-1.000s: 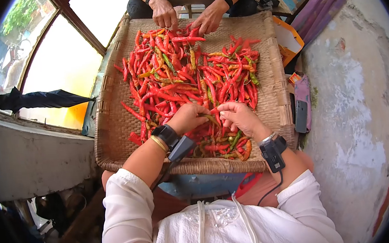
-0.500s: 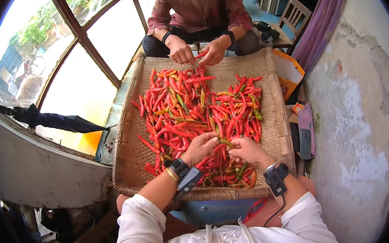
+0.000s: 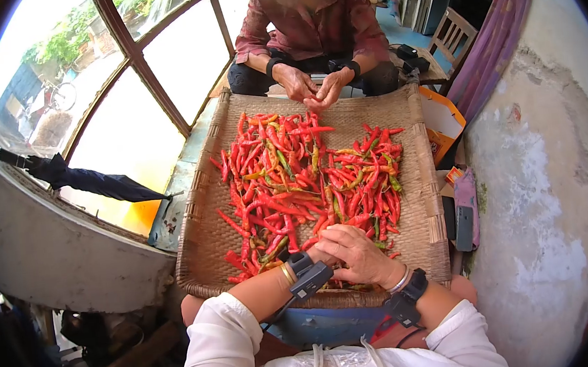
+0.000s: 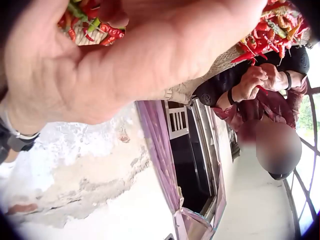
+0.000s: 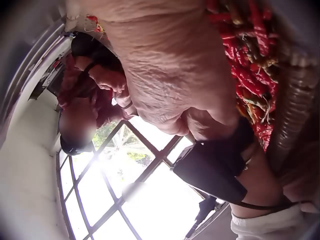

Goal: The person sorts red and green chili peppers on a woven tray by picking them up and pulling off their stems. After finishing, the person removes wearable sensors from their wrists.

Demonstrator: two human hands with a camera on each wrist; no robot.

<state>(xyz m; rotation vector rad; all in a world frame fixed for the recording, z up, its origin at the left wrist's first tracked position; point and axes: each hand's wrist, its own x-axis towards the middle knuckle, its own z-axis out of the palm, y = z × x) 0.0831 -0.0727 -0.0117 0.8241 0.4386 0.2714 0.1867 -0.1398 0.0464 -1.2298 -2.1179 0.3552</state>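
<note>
Wickerwork first: one woven tray (image 3: 205, 212) spreads ahead of your two hands, its long axis running away from you. Red chillies (image 3: 293, 176) (dozens, too many to count) start under your fingertips, most lying lengthwise along the tray and a few crosswise. Your right hand (image 3: 360, 254) rests loose-fingered over your left hand (image 3: 318, 254), whose grip cannot be told. Another person's hands (image 3: 313, 87), two, meet at the far rim.
</note>
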